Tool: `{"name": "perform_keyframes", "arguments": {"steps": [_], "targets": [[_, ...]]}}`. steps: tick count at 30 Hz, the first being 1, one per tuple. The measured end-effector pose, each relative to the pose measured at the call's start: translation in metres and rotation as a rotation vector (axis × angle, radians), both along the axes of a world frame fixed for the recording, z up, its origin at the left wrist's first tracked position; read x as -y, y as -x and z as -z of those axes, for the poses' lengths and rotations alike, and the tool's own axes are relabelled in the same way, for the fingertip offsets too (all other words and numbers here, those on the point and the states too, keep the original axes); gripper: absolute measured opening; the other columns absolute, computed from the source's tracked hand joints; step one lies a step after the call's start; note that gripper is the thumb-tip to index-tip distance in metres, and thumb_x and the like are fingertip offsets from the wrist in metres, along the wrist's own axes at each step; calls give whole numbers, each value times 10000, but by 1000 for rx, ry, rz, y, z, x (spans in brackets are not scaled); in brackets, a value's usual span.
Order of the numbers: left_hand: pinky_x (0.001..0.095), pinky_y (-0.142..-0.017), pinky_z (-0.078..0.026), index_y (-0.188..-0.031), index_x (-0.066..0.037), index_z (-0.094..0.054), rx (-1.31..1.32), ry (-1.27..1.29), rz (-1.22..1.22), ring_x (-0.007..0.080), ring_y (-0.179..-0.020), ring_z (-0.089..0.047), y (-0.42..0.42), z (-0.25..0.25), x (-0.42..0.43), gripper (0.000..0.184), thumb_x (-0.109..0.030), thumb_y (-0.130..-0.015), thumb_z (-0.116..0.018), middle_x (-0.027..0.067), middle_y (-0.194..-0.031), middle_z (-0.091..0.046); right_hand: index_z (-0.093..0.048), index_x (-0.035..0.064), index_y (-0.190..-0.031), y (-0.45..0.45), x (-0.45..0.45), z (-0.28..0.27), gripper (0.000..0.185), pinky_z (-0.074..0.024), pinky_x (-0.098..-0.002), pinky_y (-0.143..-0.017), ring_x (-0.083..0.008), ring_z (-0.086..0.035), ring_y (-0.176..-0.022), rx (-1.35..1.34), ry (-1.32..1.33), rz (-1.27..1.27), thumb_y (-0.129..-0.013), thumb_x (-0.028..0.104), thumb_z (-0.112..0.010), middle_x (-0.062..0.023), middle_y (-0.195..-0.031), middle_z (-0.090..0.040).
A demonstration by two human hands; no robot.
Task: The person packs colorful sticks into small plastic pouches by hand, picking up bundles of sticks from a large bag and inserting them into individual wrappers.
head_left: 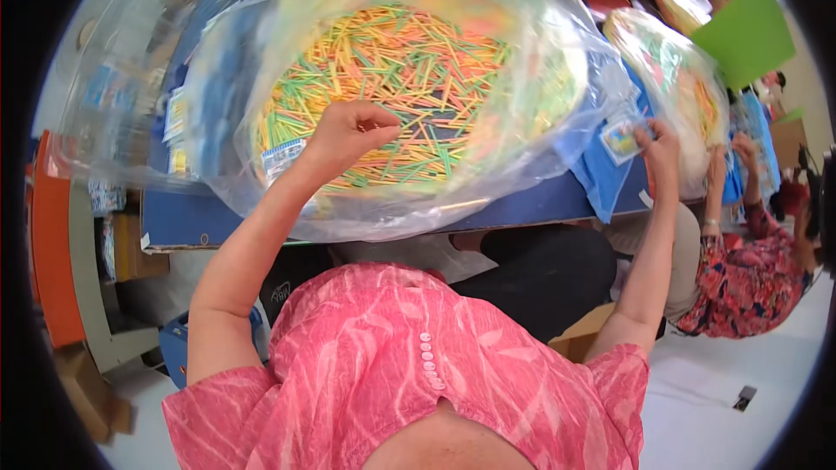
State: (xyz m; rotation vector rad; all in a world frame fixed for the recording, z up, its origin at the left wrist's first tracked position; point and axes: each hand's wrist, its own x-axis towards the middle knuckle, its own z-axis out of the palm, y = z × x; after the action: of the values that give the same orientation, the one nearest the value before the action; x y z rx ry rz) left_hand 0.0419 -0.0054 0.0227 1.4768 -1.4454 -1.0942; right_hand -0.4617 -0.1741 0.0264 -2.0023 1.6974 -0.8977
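Orange panelling (57, 252) is seen at the far left, beside which clear plastic packaging (113, 91) is draped over the left end of the blue table (187, 209). On the tabletop a large clear bag (374, 219) is laid with its mouth spread wide, apparently so that the coloured sticks (383, 52), heaped in yellow, green, orange and pink, can be reached from above. At its near left side a printed card (283, 157) is lodged by the heap, partly hidden by the wrist. Over the sticks the left hand (344, 135) is held palm inward, its fingers curled and the thumb brought close to the index finger; whether a stick is pinched there cannot be told. At the right, the small printed packet (620, 141) is gripped at its right edge between the thumb and bent fingers of the right hand (662, 146), a hold by which most of its face is left uncovered. Blue plastic (601, 178) is hung over the table edge just below it. Farther right, a second bag (675, 78) is placed within reach of a co-worker's hand (745, 152).
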Motion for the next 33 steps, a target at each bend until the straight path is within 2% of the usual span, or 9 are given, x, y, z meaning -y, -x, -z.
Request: {"name": "perform_keyframes", "arguments": {"steps": [1,5,10,13,15,19,22,27,33], "targets": [[238,-717,-488,-986,15,-695,13,-23,-1,78,-779,-597,0,0,4,228,-147,-826,-707,54,-891,-684,-669,-11,-928,4,10,9,133,-483,-295,-657,-113,-610,-736,-327,59,36,-835,83,-662,-58,-781,-646],[246,-720,-485,-1015,10,-686,56,36,-75,90,-779,-591,6,-9,23,281,-204,-833,-705,61,-922,-678,-676,-5,-907,-88,-4,-42,132,-478,-312,-653,-120,-602,-714,-378,648,-51,-837,106,-668,-66,-767,-649],[340,-951,-450,-1327,14,-489,-7,160,11,245,-1160,-545,20,-45,106,676,-363,-813,-713,191,-1332,-509,-671,1,-1045,-252,-24,-60,254,-475,-313,-844,-181,-627,-957,-29,-352,-881,-865,181,-663,-129,-998,-689],[368,-1037,-386,-1399,37,-374,-76,284,7,297,-1299,-427,26,-72,146,829,-394,-788,-729,218,-1469,-334,-568,-11,-1221,-272,50,-7,441,-445,-361,-923,-261,-602,-1063,-104,69,-713,-868,234,-666,-186,-1177,-624],[362,-1047,-369,-1361,-25,-469,-68,720,-32,298,-1310,-412,22,-84,170,732,-384,-780,-733,215,-1494,-287,-484,-23,-1298,-267,79,-39,582,-420,-382,-956,-342,-567,-1106,-175,45,-176,-832,260,-690,-230,-1260,-559],[402,-1159,-134,-1419,-37,-376,-46,576,81,330,-1443,-93,4,-113,167,783,-356,-802,-736,258,-1536,-114,-520,-10,-1266,-253,111,-63,568,-437,-378,-931,-374,-570,-1069,-282,664,-213,-791,243,-701,-234,-1214,-580],[405,-1141,-183,-1379,-73,-449,-17,626,77,349,-1423,-167,4,-103,178,727,-368,-784,-746,277,-1516,-170,-513,31,-1278,-272,119,-58,557,-444,-395,-924,-364,-569,-1074,-505,-56,-497,-766,174,-681,-217,-1222,-574],[353,-1034,-380,-1282,-95,-576,-3,731,12,302,-1297,-428,10,-102,197,602,-353,-765,-745,207,-1491,-301,-580,45,-1191,-288,171,-23,417,-471,-401,-862,-347,-600,-1021,-536,15,-468,-781,107,-629,-194,-1154,-616],[348,-1001,-405,-1171,-115,-654,-57,732,14,295,-1266,-456,10,-112,193,455,-299,-764,-745,197,-1455,-360,-622,51,-1124,-288,227,17,324,-508,-463,-793,-381,-627,-924,-690,471,-554,-822,149,-556,-191,-1165,-606]]}}
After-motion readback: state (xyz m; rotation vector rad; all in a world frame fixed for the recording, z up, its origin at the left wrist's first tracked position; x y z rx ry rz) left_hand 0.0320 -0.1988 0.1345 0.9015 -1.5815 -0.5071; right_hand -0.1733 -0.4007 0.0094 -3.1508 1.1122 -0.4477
